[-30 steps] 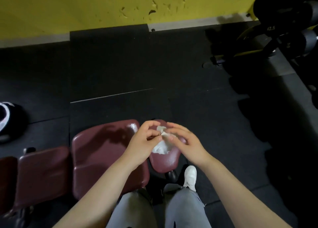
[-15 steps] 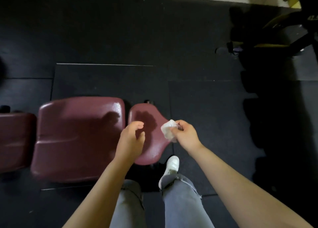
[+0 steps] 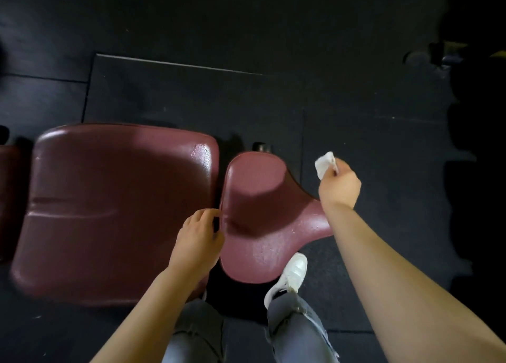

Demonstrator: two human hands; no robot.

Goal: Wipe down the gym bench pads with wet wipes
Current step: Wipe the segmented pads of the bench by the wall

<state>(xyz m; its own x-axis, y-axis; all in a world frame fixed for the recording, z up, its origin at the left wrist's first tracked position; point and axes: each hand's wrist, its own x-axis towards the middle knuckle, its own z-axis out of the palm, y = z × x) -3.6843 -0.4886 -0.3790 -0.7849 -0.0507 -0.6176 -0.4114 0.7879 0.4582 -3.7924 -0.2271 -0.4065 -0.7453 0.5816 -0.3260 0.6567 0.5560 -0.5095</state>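
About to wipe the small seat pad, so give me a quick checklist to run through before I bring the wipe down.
1. Wipe in hand: ok, the right hand pinches the wet wipe.
2. Wipe on pad: not ok, it hangs above the floor, right of the small pad.
3. Wipe unfolded: not ok, it is bunched.
4. Pad surface free: ok, nothing lies on it.
5. Left hand out of the way: not ok, it sits at the pad's left edge.
6. Wipe wetness: cannot tell.

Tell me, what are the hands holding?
The right hand pinches a crumpled white wet wipe by its lower end. The left hand holds nothing.
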